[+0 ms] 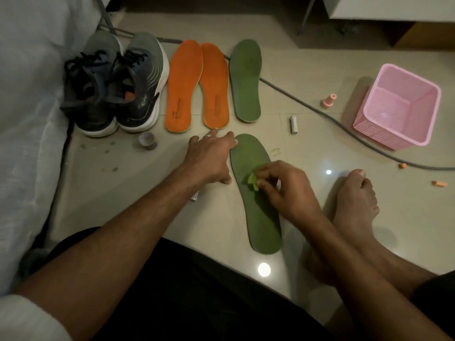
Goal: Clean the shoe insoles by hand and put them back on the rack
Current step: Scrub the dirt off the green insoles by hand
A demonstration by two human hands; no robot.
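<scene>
Cleaning is underway: right hand (pixel 285 190) fingers pinch a green scrap (pixel 252 182) against the near green insole (pixel 261 217), left hand (pixel 211 156) fingers spread flat beside it; next comes lifting the scrap clear.

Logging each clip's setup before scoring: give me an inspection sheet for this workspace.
Surface: glossy tiled floor, green scraps at left.
Job's things: near green insole under work; far green insole and two orange insoles lie beside a pair of sneakers.
Clutter: battery, small round jar, pink cap, orange bits.
Grippers: left hand flat on the floor at the insole's edge; right hand pinches a light green scrap on it.
Cables: grey cable across the floor.
Surroundings: pink basket, white fabric, bare foot.
</scene>
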